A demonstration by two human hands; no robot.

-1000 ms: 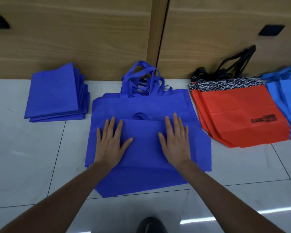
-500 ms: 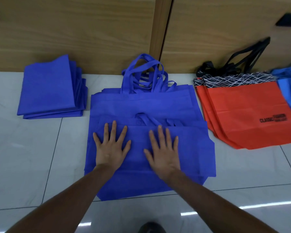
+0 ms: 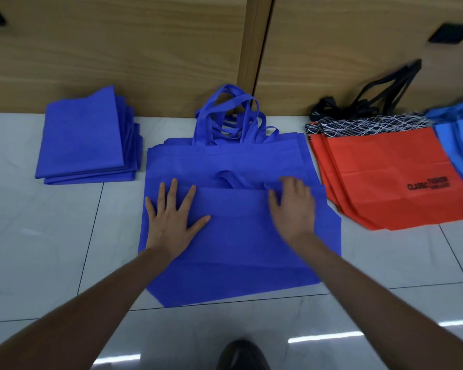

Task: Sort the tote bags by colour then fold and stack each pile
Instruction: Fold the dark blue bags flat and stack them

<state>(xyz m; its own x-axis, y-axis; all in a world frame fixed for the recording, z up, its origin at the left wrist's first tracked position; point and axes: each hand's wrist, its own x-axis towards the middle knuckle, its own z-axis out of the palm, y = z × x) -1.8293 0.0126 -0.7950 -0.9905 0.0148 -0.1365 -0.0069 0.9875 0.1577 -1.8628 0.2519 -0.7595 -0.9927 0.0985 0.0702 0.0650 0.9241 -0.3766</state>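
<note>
1. Left hand (image 3: 171,222): flat on the folded royal-blue tote bag (image 3: 238,225), fingers (image 3: 173,193) spread wide, thumb out toward the right hand.
2. Right hand (image 3: 294,209): at the same bag's far folded edge, fingers (image 3: 292,182) bent over it; blurred, pinching or only pressing, cannot tell.
3. Royal-blue tote bag: under both palms, atop the pile of unfolded blue bags (image 3: 225,158); pile handles beyond the fingertips, against the wooden cabinet (image 3: 118,49).
4. Folded blue stack (image 3: 83,140): on the floor (image 3: 38,249), well left of the left fingers.
5. Red bags (image 3: 385,177): just right of the right fingers.
6. Light-blue bags (image 3: 460,145): farther right.
</note>
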